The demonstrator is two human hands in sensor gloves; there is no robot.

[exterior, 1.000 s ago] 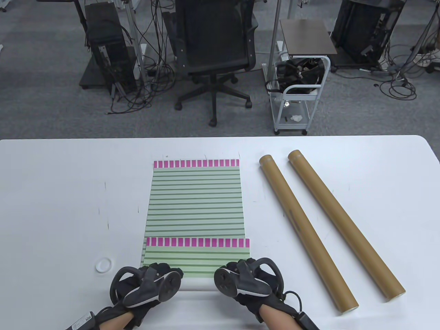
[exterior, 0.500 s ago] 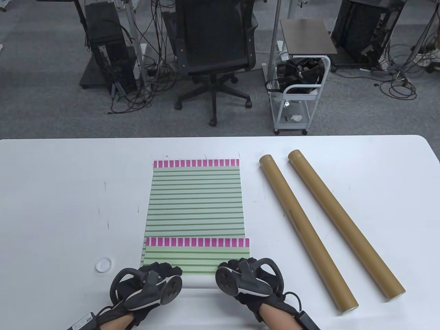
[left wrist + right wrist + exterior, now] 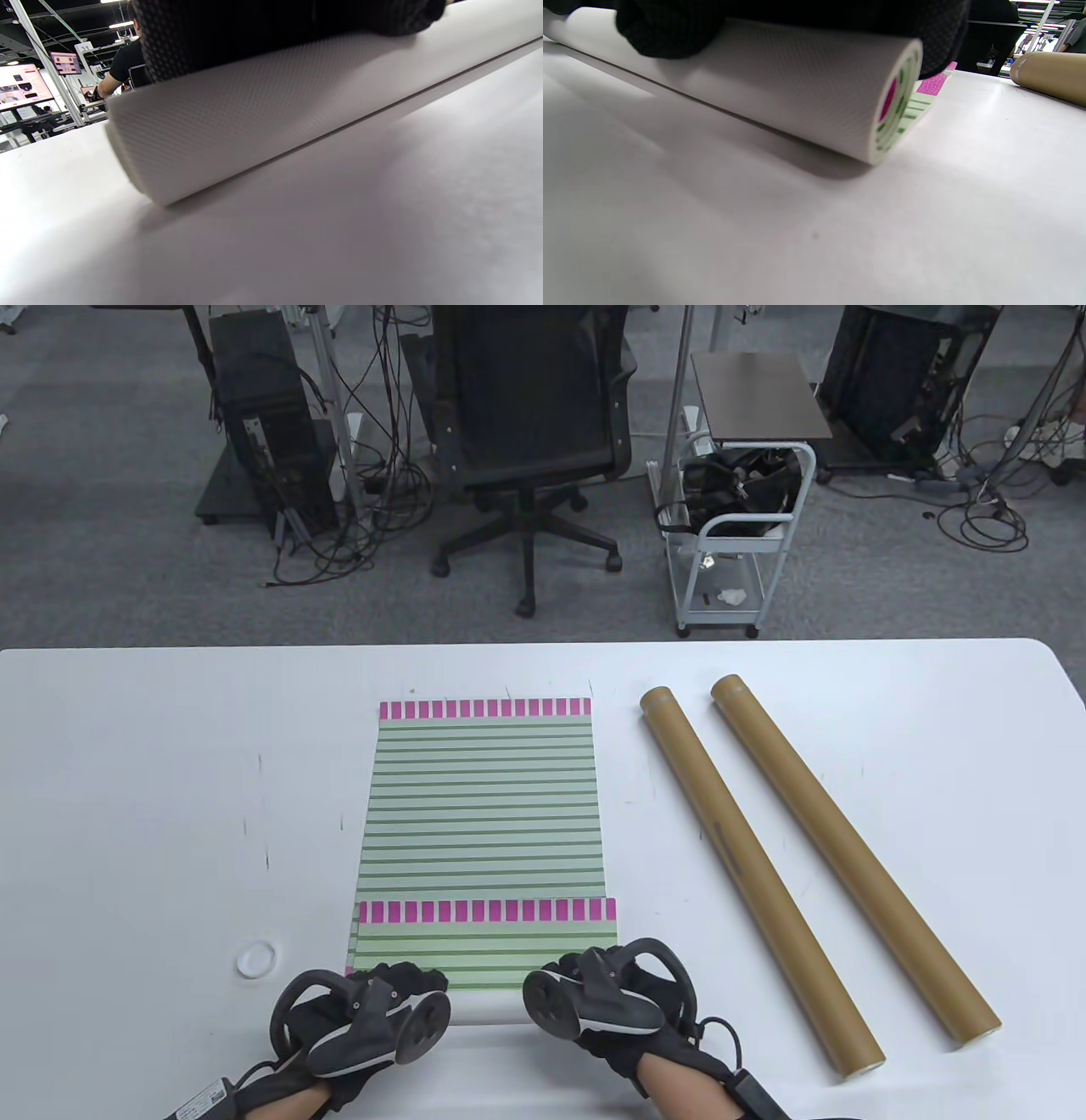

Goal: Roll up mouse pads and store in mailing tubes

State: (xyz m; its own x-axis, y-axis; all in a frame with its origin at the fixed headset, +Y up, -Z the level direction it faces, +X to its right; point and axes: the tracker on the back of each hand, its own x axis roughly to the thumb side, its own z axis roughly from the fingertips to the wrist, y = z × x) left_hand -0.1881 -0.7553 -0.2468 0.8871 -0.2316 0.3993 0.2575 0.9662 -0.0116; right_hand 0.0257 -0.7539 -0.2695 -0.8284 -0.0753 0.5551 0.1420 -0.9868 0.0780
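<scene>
Both hands, the left hand (image 3: 361, 1014) and the right hand (image 3: 607, 997), are curling their fingers over the half-rolled mouse pad (image 3: 485, 946) at the near table (image 3: 127, 814) edge, left of the mailing tubes (image 3: 755, 874), and I'd say rolling onward evenly comes next.

Green-striped, pink-edged mouse pads (image 3: 484, 806), white underside, 2 brown mailing tubes (image 3: 755, 874)
</scene>
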